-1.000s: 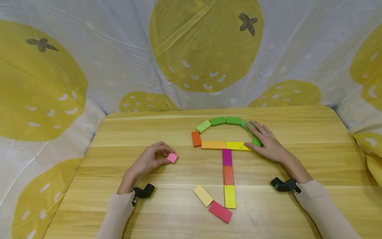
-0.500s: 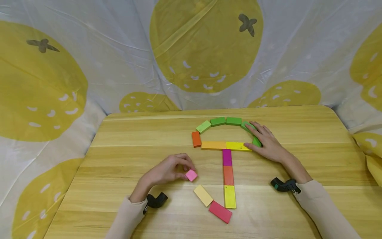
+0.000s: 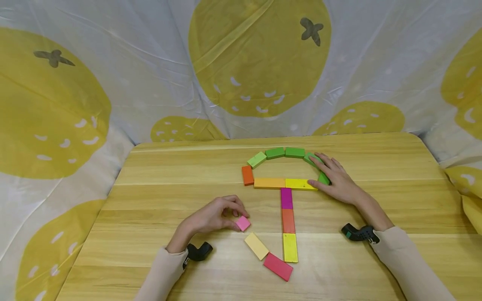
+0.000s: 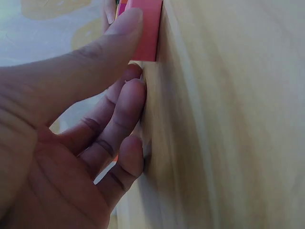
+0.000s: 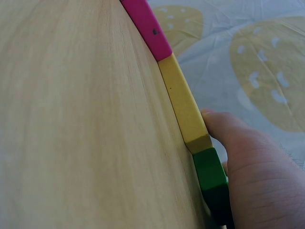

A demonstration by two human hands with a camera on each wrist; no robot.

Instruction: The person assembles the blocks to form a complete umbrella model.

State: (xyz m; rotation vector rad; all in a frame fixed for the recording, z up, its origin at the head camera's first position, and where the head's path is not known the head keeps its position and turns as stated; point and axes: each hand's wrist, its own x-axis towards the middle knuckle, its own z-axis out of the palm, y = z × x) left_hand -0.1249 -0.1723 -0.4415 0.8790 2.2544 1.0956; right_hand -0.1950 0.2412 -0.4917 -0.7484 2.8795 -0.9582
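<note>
Between its thumb and fingers my left hand pinches a small pink block, low over the table near the far end of a cream block. The left wrist view shows the thumb against the pink block. Touching the cream block's near end lies a red block. My right hand rests with outstretched fingers on the right end of the arch, partly hiding its green blocks. Its thumb touches the end of a yellow block, beside a green block in the right wrist view.
An orange block, a light green block and green blocks form the arch. Below the straight row with a light orange block runs a stem of purple, coral and yellow blocks. A patterned cloth hangs behind the table.
My left hand has carried the pink block right and toward me, close to the cream block, mostly in the first half second. The right hand stays where it was.
</note>
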